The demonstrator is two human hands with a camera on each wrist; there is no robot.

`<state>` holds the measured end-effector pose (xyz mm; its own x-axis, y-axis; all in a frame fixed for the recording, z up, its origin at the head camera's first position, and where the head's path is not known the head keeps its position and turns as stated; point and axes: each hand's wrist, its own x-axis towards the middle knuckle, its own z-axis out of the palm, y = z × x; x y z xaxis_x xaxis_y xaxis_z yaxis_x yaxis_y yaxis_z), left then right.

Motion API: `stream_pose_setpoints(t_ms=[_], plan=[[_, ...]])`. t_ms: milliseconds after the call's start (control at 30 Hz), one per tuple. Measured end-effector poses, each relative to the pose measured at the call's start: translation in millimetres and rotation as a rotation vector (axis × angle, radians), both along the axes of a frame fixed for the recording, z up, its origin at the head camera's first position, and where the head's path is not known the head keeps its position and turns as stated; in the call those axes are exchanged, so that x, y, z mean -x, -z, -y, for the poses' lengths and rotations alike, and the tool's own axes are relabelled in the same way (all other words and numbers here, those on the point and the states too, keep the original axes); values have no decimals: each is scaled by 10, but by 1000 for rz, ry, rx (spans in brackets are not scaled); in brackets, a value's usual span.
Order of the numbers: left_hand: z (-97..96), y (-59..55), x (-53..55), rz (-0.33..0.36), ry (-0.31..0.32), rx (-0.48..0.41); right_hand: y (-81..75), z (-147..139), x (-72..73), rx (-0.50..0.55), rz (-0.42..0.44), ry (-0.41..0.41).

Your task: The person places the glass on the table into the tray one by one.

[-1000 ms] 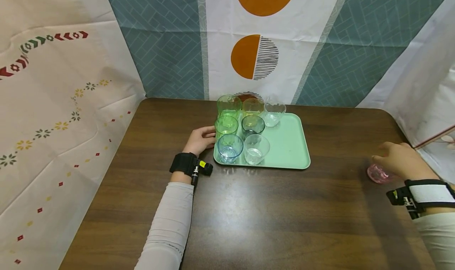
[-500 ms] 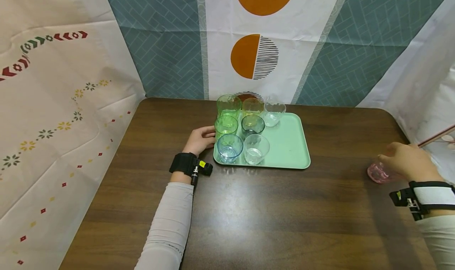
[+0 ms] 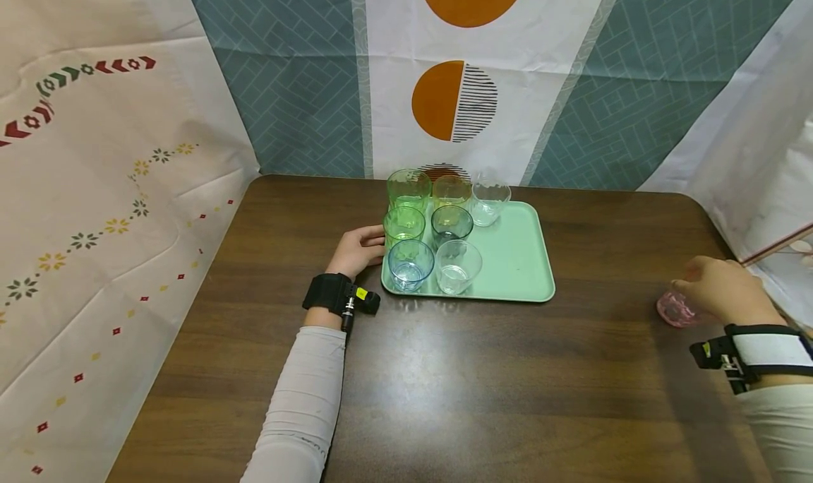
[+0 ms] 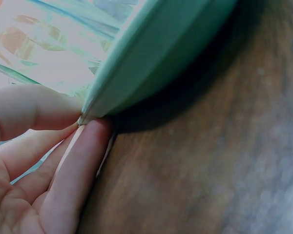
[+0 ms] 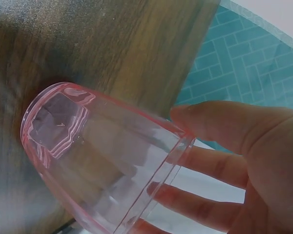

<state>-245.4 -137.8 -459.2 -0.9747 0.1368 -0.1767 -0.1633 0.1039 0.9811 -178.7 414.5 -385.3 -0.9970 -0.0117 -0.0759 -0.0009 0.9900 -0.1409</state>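
At the left edge of the light green tray (image 3: 514,257), my left hand (image 3: 357,251) holds the rim. In the left wrist view the thumb (image 4: 44,108) lies along the rim and a finger (image 4: 75,175) meets it from the outer side. A pink glass (image 5: 102,151) stands upright on the table at the far right. My right hand (image 3: 730,290) holds it from above by the rim, with the thumb (image 5: 210,119) on one side and the fingers (image 5: 200,204) on the other.
On the tray stand several glasses: a blue glass (image 3: 411,265), a clear glass (image 3: 459,267), a dark grey glass (image 3: 452,225), a green glass (image 3: 404,227), a yellow glass (image 3: 452,192) and others behind. Patterned cloth (image 3: 305,87) hangs along the table's back edge.
My right hand shifts slightly right, then slightly back left, above the pink glass, which stays in place. The left hand and the tray hold still.
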Motion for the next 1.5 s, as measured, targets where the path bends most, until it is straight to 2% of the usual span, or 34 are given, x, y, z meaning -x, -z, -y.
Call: stream_pose_setpoints(t_ms=[567,833,1067,1500], plan=[[17,16,-10,-8,7,11,46,48,-58,57,-65,30],[10,12,-5,-9,5,3,24,101,-43,22,-78,21],[15,222,104,-42,-20,24,19,149,-21,-4,-81,33],[23,211,107,-26,-14,15,8,213,54,-3,-106,-6]])
